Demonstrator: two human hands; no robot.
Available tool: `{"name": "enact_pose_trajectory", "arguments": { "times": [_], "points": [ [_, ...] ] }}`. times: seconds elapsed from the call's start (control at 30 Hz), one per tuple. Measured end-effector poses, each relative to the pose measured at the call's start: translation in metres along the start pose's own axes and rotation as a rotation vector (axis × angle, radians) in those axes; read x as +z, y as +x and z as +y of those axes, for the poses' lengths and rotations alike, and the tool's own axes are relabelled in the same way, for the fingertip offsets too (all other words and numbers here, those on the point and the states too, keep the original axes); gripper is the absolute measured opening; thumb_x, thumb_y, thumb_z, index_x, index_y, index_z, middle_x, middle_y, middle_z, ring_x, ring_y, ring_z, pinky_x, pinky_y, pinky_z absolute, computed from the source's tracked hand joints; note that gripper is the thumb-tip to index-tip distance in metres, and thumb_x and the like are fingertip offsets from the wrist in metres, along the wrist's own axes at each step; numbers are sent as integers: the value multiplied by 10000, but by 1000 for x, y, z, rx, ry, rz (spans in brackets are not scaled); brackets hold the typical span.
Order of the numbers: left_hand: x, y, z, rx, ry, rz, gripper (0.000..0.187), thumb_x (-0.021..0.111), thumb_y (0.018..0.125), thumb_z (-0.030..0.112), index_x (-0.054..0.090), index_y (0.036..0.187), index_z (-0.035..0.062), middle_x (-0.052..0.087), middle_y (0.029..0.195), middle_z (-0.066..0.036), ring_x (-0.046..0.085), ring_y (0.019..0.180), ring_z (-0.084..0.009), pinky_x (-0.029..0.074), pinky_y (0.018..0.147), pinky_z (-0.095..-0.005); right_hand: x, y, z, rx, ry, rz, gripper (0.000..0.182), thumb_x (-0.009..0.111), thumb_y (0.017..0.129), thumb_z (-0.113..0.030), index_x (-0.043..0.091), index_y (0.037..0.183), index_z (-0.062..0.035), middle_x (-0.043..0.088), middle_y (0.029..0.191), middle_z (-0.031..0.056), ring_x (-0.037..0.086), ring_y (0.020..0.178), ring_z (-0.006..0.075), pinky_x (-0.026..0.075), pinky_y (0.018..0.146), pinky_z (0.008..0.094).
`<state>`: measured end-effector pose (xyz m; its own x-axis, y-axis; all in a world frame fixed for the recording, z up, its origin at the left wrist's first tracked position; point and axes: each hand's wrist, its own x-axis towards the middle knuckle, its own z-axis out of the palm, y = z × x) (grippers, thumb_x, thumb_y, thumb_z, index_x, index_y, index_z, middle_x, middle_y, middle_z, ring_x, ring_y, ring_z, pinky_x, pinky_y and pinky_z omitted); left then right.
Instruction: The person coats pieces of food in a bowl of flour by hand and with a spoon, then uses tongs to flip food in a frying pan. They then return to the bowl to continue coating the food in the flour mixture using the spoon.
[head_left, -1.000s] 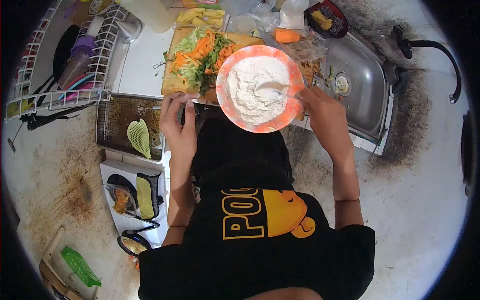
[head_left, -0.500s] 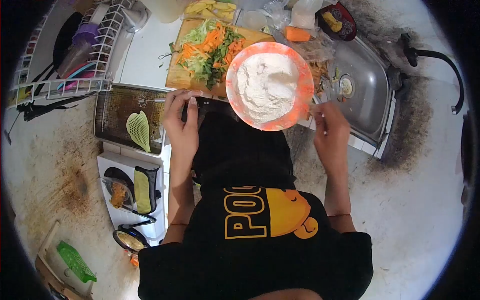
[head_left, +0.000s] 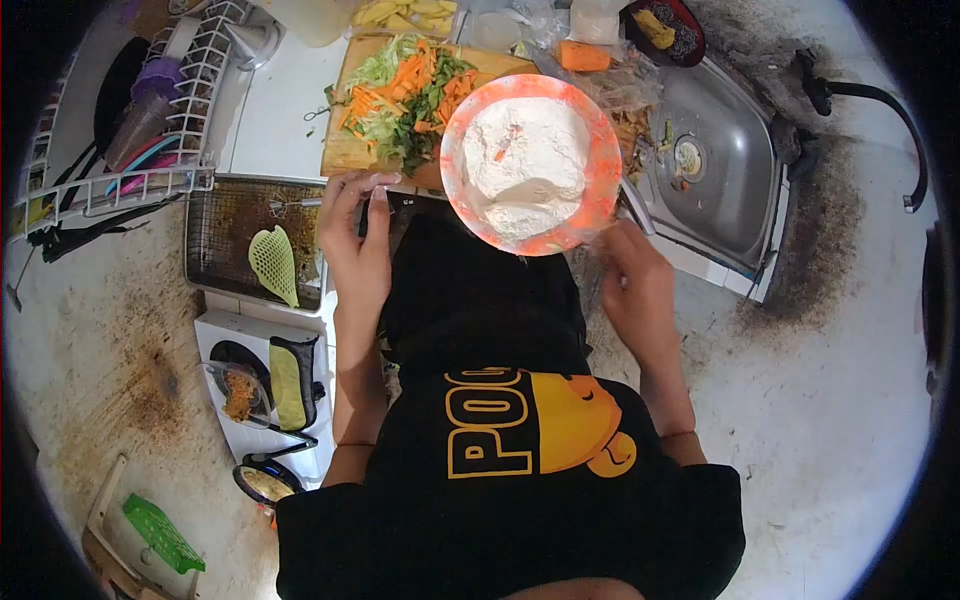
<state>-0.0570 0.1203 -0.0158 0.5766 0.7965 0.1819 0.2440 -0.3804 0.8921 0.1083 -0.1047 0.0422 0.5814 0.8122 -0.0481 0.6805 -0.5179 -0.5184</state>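
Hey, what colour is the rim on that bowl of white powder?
The rim is mottled orange-red and whitish, clearest in the head view.

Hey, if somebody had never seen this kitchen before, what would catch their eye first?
Probably the orange-and-white bowl of white powder, bright at the upper middle, just in front of the black shirt. Next, the colorful heap of cut vegetables on the wooden board, left of the bowl. Then the shirt's big yellow print, low in the middle of the view.
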Motion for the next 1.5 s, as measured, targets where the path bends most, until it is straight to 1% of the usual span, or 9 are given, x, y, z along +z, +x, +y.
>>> {"name": "enact_pose_trajectory", "arguments": {
  "times": [0.27, 0.4, 0.6, 0.87, 0.93, 0.97, 1.03, 1.17, 1.5],
  "points": [
    [2, 0, 2, 45, -4, 15, 169, 530, 860, -14, 667, 960, -13, 588, 936, -129, 582, 904, -247, 442, 843, -323, 1, 22, 13, 164, 11, 347, 77, 549, 863, 19, 560, 933, -10, 565, 880, 172, 587, 794, 401, 463, 661, 442],
    [3, 1, 5, 38, -18, 7, 168, 530, 857, -25, 667, 953, -13, 590, 920, -130, 583, 901, -243, 443, 834, -320, 24, 22, 17, 94, -37, 379, 64, 541, 880, 12, 553, 939, -8, 573, 905, 180, 590, 817, 415, 461, 668, 459],
    [1, -2, -2, 35, 3, 23, 166, 529, 857, -30, 668, 945, -9, 592, 920, -123, 583, 900, -247, 441, 836, -319, 13, -13, -11, 180, 130, 122, 86, 542, 860, 19, 535, 941, -8, 561, 912, 189, 584, 849, 423, 457, 679, 475],
    [6, -1, 3, 90, 18, 14, 177, 528, 871, -10, 656, 992, -2, 603, 919, -113, 578, 881, -232, 428, 846, -307, 9, 4, 21, 201, 141, 383, 118, 557, 839, 66, 558, 948, 20, 580, 857, 185, 596, 760, 365, 455, 637, 371],
    [5, -3, 4, -261, -577, -8, 158, 543, 888, 106, 629, 968, -1, 591, 847, -108, 555, 801, -207, 417, 776, -286, 5, 8, 17, 229, 176, 404, 119, 557, 849, 63, 575, 959, 24, 593, 852, 187, 609, 749, 333, 454, 635, 356],
    [4, -3, 7, -260, -577, -11, 158, 543, 888, 106, 629, 968, -1, 591, 847, -108, 555, 801, -207, 417, 776, -286, 3, 9, 16, 253, 206, 427, 121, 558, 859, 60, 591, 971, 28, 605, 846, 189, 622, 739, 301, 452, 633, 340],
    [0, -5, 17, -241, -1283, -415, 233, 547, 889, 243, 594, 897, 15, 556, 763, -92, 515, 703, -183, 386, 658, -276, 6, 8, 19, 285, 242, 409, 122, 558, 866, 56, 602, 976, 27, 614, 838, 188, 623, 728, 276, 454, 635, 335],
    [29, -26, 25, -348, -1313, -995, 425, 508, 900, 396, 540, 703, 22, 458, 610, -48, 403, 557, -144, 304, 531, -284, 16, 7, 27, 267, 318, 392, 132, 553, 876, 51, 612, 991, 24, 638, 837, 180, 611, 699, 240, 455, 635, 317],
    [142, -46, 19, -566, -1342, -1643, 353, 505, 897, 372, 577, 859, 28, 483, 759, -28, 420, 669, -127, 342, 616, -265, 8, 4, 35, 339, 336, 413, 142, 573, 879, 32, 622, 1012, 18, 642, 817, 154, 551, 662, 165, 441, 618, 295]
  ]
}}
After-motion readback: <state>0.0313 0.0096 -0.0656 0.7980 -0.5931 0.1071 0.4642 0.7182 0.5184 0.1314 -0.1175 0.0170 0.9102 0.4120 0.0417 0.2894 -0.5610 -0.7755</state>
